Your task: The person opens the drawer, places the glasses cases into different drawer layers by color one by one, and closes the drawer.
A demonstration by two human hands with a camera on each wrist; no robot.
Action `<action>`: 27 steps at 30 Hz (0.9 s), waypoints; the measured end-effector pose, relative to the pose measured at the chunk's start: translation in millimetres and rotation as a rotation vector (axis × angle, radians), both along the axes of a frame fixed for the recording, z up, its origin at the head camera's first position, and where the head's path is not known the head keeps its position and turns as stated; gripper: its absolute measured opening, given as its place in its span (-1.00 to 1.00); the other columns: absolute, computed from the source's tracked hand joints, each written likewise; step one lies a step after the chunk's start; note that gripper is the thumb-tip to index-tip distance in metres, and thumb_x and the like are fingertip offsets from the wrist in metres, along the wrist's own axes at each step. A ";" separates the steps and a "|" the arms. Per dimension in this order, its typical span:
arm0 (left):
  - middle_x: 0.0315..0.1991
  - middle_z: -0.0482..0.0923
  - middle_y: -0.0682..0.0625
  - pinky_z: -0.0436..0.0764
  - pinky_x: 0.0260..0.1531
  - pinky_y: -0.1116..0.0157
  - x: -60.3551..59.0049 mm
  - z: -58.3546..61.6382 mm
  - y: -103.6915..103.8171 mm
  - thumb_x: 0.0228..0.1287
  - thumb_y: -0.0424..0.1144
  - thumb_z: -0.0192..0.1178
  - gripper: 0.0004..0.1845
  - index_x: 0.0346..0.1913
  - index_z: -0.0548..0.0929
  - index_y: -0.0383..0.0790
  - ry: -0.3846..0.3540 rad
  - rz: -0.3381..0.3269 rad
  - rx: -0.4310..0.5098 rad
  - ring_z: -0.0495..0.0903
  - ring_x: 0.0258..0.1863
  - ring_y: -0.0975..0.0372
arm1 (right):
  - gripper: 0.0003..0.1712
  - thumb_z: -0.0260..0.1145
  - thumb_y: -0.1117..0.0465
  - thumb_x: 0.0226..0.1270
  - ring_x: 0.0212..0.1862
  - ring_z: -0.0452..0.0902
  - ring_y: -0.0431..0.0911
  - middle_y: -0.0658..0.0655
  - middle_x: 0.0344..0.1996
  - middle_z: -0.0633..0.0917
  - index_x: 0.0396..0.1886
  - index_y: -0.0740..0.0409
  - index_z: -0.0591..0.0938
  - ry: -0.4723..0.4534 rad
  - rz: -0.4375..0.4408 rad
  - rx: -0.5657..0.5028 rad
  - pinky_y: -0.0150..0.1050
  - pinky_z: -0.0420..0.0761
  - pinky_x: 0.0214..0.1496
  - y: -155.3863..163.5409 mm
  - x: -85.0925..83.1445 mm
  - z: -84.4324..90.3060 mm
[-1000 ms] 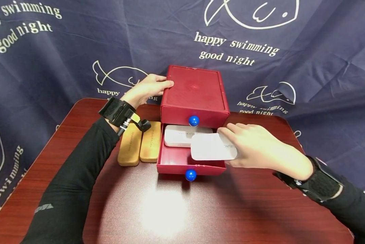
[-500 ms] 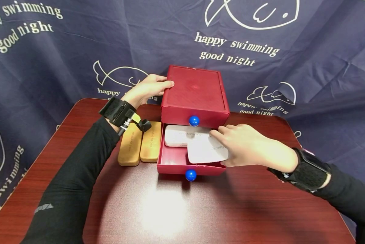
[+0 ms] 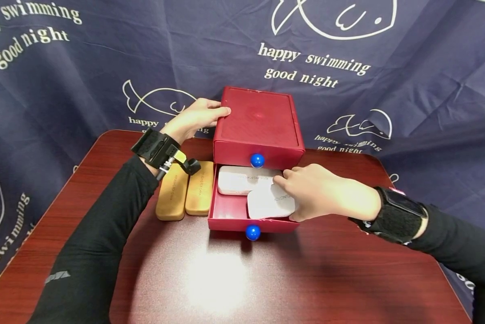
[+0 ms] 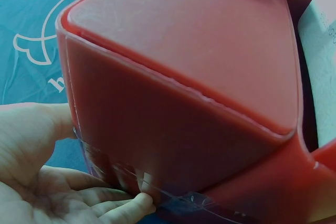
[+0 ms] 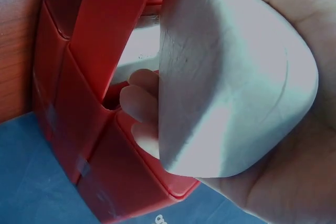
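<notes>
Head view: we see the right hand (image 3: 323, 193) gripping a white case (image 3: 268, 202), held tilted over the front right of the open lower drawer (image 3: 230, 211) of a red box (image 3: 258, 121). A second white case (image 3: 238, 180) lies at the drawer's back. Our left hand (image 3: 193, 118) rests with straight fingers against the box's left side. Two tan cases (image 3: 185, 191) lie on the surface (image 3: 226, 279) just left of the drawer.
</notes>
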State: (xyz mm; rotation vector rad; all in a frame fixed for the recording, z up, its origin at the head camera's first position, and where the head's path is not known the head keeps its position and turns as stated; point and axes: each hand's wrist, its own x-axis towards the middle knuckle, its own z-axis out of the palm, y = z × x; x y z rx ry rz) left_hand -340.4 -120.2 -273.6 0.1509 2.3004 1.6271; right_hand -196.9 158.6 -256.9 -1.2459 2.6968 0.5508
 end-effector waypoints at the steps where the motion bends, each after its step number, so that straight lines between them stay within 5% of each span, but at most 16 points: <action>1: 0.37 0.50 -0.20 0.42 0.46 0.23 -0.1 -0.5 0.0 0.53 -0.13 0.08 -0.44 0.49 0.39 -0.26 0.001 0.000 0.006 0.52 0.36 0.10 | -0.22 0.66 -0.12 -0.18 -0.21 0.61 -0.05 0.09 -0.26 0.65 0.01 0.12 0.56 -0.009 -0.007 0.012 -0.15 0.68 -0.35 -1.5 -0.6 0.2; 16: 0.34 0.52 -0.22 0.42 0.46 0.23 -0.6 -2.3 0.3 0.53 -0.14 0.08 -0.45 0.47 0.41 -0.28 0.006 -0.005 0.024 0.54 0.32 0.08 | -0.19 0.58 -0.20 0.02 -0.12 0.62 -0.02 0.10 -0.17 0.66 0.16 0.14 0.54 -0.129 -0.064 0.081 -0.09 0.73 -0.22 -15.6 -8.5 -2.2; 27: 0.35 0.51 -0.22 0.43 0.45 0.23 -3.6 -4.0 0.4 0.53 -0.14 0.08 -0.43 0.48 0.38 -0.29 -0.001 0.000 0.026 0.54 0.33 0.07 | -0.15 0.52 -0.30 0.08 -0.25 0.59 -0.10 0.04 -0.23 0.64 0.19 0.13 0.51 -0.185 -0.075 0.094 -0.14 0.66 -0.24 -26.3 -13.6 -1.6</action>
